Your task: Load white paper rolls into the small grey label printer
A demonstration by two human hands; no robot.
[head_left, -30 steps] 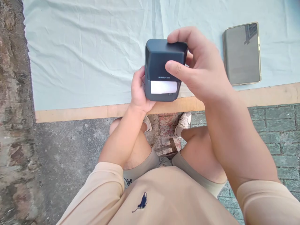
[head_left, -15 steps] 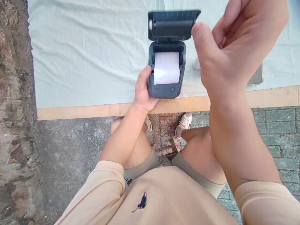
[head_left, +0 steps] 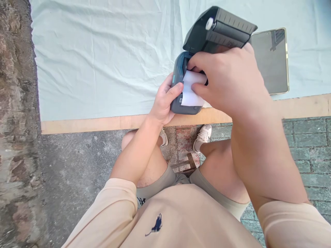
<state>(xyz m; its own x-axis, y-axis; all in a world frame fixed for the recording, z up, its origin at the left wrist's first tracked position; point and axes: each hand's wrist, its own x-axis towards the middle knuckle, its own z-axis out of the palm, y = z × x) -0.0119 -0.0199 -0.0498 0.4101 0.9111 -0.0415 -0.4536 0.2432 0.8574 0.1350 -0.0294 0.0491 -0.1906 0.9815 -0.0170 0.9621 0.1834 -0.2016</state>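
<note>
"Holding what, left hand [head_left: 162,103]?"

"Label printer [head_left: 179,69], 1 o'clock from view centre, by the wooden table edge [head_left: 103,123]. Fingers wrapped round its 9 o'clock side, thumb on top, next to the white paper roll [head_left: 190,94]."

"Right hand [head_left: 232,81]?"

"Arm lies toward 4 o'clock. Index fingertip dipped into the printer, thumb against the paper. Can't tell if it actually pinches the roll; the hand covers part of it."

"Hands together?"

"Apart, both on the same printer."

"Lid [head_left: 200,36]?"

"Up, at the printer's 1 o'clock, roller [head_left: 230,31] showing, white cap [head_left: 209,23] on its 10 o'clock end."

"Rest?"

"Tablet [head_left: 271,62] lying on the pale blue cloth [head_left: 103,62] at 2 o'clock, partly hidden by hand and lid."
</note>
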